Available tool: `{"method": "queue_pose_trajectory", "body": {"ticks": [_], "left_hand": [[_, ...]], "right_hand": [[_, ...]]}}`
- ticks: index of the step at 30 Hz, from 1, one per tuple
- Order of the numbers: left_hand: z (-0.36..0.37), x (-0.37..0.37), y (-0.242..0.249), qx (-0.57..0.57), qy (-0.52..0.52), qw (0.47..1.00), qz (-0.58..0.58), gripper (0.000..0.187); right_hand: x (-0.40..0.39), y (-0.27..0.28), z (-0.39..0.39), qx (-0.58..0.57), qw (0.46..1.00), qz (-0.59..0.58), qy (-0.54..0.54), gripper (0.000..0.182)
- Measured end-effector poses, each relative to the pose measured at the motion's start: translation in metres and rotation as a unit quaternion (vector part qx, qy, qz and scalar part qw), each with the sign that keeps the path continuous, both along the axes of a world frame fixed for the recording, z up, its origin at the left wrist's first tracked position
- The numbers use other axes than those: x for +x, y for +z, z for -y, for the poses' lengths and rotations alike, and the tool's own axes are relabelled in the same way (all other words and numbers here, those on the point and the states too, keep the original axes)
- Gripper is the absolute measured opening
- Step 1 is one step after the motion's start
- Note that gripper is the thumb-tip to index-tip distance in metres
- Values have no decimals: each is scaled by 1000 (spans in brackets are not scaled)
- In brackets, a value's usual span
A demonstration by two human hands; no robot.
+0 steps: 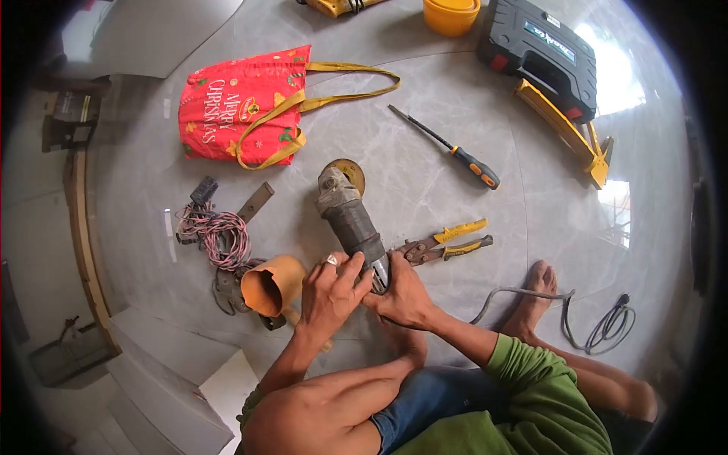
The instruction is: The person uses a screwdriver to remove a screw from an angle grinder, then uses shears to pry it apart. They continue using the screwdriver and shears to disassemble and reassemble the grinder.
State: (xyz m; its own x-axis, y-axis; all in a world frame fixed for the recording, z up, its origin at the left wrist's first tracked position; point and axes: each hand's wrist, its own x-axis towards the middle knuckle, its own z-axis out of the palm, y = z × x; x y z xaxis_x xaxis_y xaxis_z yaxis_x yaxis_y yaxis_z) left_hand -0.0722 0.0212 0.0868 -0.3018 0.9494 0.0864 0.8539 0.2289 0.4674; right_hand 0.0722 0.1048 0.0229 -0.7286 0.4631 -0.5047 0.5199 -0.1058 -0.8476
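An angle grinder (355, 226) with a dark, worn body lies on the tiled floor between my feet, its disc (349, 176) pointing away from me. My left hand (332, 294), with a ring on one finger, has its curled fingers against the left side of the grinder's rear end. From the other side my right hand (403, 294) wraps round that same rear end. A pale, shiny part shows between the hands; its detail is too small to make out. Just right of my right hand lie tin snips (444, 243) with yellow and black handles. The grinder's cord (504, 290) runs off to the right.
A red gift bag (246, 106) lies at the upper left. Wire bundle (220, 235) and a broken orange container (274, 284) lie to the left. Beyond the snips is a screwdriver (447, 148). A black tool case (542, 53), a yellow tool (565, 133) and a yellow tub (450, 17) stand farther off.
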Motion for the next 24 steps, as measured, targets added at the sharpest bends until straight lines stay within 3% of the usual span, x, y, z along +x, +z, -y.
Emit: {"method": "queue_pose_trajectory", "body": {"ticks": [4,6,7,9,11,13,15,17,19,22,24], "left_hand": [[-18,-13,8,-11,-78,997,-11,24],[-18,-14,-1,-109,-176,965,-160,16],[-23,-8,4,-108,-177,965,-162,16],[-30,14,13,-226,-259,861,-375,12],[-40,20,19,-257,-267,835,-407,11],[-44,16,19,-281,-280,807,-438,11],[-35,0,16,-142,-223,901,-344,9],[-28,-9,15,-139,-214,900,-354,8],[-27,-10,17,-142,-199,900,-361,8],[-25,-16,21,-223,-136,916,-305,10],[-21,-29,26,-228,-130,947,-183,17]], "right_hand": [[-3,4,-3,-25,999,17,28,69],[-2,-4,1,-9,1000,6,24,68],[-2,-10,5,5,1000,-5,22,66],[-1,-21,13,37,998,-37,27,66],[-2,-26,16,72,994,-73,30,65],[-3,-6,6,21,999,-41,-30,66],[-2,10,-3,-1,998,-50,-49,68],[-6,11,-7,-22,996,-60,-69,69],[-9,12,-2,57,995,-65,-57,74],[-9,15,-6,74,994,-65,-52,78],[-11,26,-13,103,991,-74,-54,79]]}}
